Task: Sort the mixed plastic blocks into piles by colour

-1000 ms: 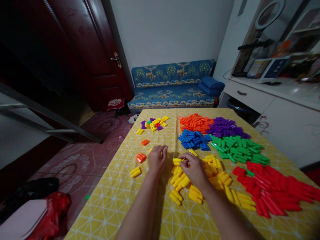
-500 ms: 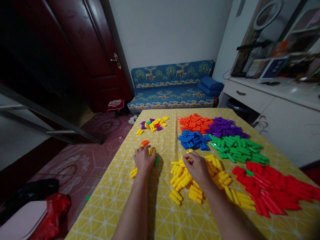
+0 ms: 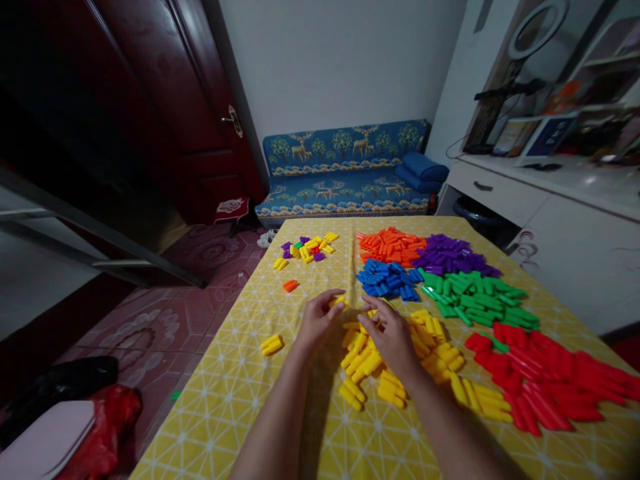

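My left hand (image 3: 318,320) is closed around a yellow plastic building block (image 3: 339,301), held just above the table. Facing it, my right hand (image 3: 389,330) hovers over the near pile of yellow blocks (image 3: 367,363). Its thumb and forefinger are apart, with yellow showing between them; this looks like the pile behind. A small gap separates the two hands. To the left of my left hand lie a few joined yellow blocks (image 3: 271,345) and an orange block (image 3: 290,285).
Piles of orange (image 3: 393,247), purple (image 3: 455,255), blue (image 3: 387,279), green (image 3: 477,298) and red blocks (image 3: 550,373) cover the table's right side. A mixed cluster (image 3: 307,249) lies at the far left. Behind the table stands a blue sofa (image 3: 340,190).
My left hand has lifted off the table and moved right toward my right hand with a yellow block. The green piece beside it is out of sight. My right hand's fingers have spread.
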A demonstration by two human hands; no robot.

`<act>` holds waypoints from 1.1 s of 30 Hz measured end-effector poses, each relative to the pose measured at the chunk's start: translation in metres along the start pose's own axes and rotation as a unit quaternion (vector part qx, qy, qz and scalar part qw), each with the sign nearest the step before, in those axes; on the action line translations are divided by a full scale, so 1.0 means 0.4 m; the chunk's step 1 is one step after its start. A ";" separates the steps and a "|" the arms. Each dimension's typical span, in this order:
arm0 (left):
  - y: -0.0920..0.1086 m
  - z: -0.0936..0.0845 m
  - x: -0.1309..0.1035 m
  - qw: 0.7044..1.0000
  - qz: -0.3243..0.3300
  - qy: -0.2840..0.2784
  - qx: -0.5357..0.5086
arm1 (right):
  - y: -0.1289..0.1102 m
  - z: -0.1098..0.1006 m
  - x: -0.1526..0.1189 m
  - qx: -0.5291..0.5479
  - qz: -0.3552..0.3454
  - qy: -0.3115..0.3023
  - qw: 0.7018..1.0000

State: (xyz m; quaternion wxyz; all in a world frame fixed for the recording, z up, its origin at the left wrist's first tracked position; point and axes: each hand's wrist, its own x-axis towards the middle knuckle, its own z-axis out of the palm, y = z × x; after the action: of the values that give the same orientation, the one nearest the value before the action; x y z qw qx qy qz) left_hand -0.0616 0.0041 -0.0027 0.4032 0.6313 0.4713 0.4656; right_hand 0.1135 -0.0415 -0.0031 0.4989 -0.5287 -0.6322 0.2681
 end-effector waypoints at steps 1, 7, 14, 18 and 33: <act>0.008 0.021 -0.005 0.998 -0.012 -0.043 -0.048 | -0.005 0.002 -0.001 0.021 0.009 -0.007 1.000; 0.016 0.082 -0.028 0.989 -0.015 -0.100 -0.104 | -0.008 0.007 -0.003 0.026 0.002 -0.040 0.999; -0.001 0.066 -0.009 0.969 -0.076 0.030 -0.232 | -0.001 -0.017 0.003 0.022 0.018 -0.001 1.000; -0.005 0.037 0.008 0.902 -0.135 0.099 -0.398 | 0.028 -0.047 0.014 -0.007 0.047 -0.013 0.999; 0.014 0.071 -0.010 0.814 -0.168 0.043 -0.555 | -0.041 0.041 -0.025 -0.051 -0.111 -0.124 0.985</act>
State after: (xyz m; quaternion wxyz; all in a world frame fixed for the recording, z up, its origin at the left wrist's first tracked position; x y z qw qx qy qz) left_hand -0.0333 -0.0030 -0.0051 0.7362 0.1906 0.2485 0.6000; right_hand 0.0914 -0.0524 0.0017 0.4156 -0.4423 -0.7569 0.2424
